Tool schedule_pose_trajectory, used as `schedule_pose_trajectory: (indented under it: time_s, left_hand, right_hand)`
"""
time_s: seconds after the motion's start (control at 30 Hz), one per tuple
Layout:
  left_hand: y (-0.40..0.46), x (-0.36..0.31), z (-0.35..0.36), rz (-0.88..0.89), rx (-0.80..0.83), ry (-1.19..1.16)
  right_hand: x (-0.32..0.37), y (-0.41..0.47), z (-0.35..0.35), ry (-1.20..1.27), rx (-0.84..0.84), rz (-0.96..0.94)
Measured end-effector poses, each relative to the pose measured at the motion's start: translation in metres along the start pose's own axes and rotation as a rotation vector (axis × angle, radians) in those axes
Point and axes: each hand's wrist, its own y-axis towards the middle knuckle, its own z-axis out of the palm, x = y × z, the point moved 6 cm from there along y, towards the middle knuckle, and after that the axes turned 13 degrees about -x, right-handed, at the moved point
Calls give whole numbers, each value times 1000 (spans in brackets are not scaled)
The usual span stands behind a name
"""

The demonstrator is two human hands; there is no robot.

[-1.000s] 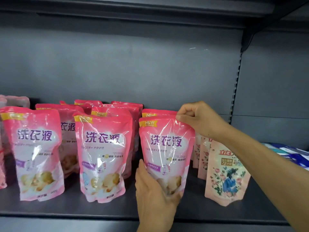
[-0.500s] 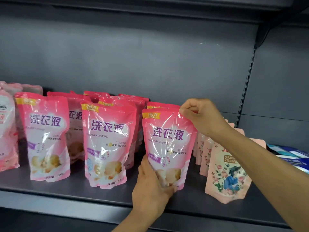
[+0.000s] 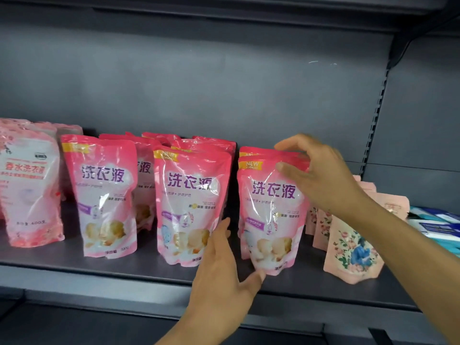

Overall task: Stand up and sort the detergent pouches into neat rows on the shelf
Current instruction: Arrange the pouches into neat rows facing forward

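Released since 0.5 s ago: R hand (image 3: 321, 175) no longer pinches the top corner of the right-most front pink pouch (image 3: 272, 215); fingers now spread apart, blurred, just at its top edge. L hand (image 3: 221, 267) has slid left off the pouch front, fingers straight and together, thumb touching its bottom corner. Pouch stands upright near the shelf (image 3: 139, 275) front edge, w/ two more front pink pouches (image 3: 191, 207) (image 3: 104, 195) to its left. Floral pouch (image 3: 353, 250) stands right of it.

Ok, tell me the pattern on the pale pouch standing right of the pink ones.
The pale pink pouch carries a floral print, small roses around a blue figure; the head view shows it.
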Motion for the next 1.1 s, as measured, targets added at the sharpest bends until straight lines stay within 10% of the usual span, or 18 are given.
schedule_pose_trajectory:
  time_s: [0.63, 0.87, 1.1]
  left_hand:
    - [2, 120, -217, 14, 63, 274]
    - [44, 147, -223, -85, -67, 184]
    - [78, 165, -187, -294, -176, -59]
  right_hand:
    - [147, -78, 134, 18, 55, 166]
    - [177, -5, 148, -25, -91, 53]
    - [188, 59, 196, -390, 122, -171]
